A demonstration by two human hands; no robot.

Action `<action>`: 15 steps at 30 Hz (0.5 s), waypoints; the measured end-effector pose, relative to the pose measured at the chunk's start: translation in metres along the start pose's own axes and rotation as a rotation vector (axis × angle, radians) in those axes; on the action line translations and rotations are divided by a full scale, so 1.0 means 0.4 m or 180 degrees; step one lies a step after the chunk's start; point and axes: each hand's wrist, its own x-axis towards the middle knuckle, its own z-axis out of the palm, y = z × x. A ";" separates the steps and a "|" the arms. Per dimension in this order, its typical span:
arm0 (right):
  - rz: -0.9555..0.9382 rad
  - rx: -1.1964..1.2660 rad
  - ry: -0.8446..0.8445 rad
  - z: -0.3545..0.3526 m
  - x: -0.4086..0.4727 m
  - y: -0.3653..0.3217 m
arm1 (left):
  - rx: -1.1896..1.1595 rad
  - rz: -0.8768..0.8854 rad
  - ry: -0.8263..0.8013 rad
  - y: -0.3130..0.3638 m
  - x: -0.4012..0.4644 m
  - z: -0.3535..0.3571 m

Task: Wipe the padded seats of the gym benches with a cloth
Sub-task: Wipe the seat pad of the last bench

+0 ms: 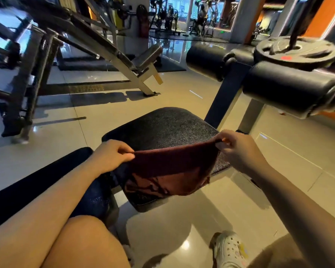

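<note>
A dark red cloth [170,171] hangs stretched between my two hands just above the black padded seat [162,126] of the bench in front of me. My left hand [110,155] pinches the cloth's left top corner. My right hand [238,149] pinches the right top corner. The cloth's lower edge droops over the near part of the seat and hides it. A second black pad [37,180] of the same bench runs off to the lower left under my left forearm.
Two black roller pads [284,89] and a weight plate [296,51] stand at the right behind the seat. An incline bench frame [112,55] stands at the back left. Shiny floor tiles [182,229] surround the bench. My knee and a white shoe [230,250] are below.
</note>
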 end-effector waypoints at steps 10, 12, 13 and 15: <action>0.0221 0.1022 0.0200 -0.087 -0.075 -0.005 | -0.0828 0.0128 -0.0396 0.112 -0.142 -0.074; 0.0100 0.1150 0.0107 -0.102 -0.096 -0.008 | -0.0898 0.0136 -0.0419 0.105 -0.164 -0.080; 0.0021 0.1167 0.0030 -0.108 -0.108 -0.006 | -0.0946 0.0183 -0.0432 0.100 -0.175 -0.083; -0.0184 0.1261 -0.0070 -0.120 -0.131 -0.003 | -0.0902 0.0376 -0.0419 0.095 -0.194 -0.084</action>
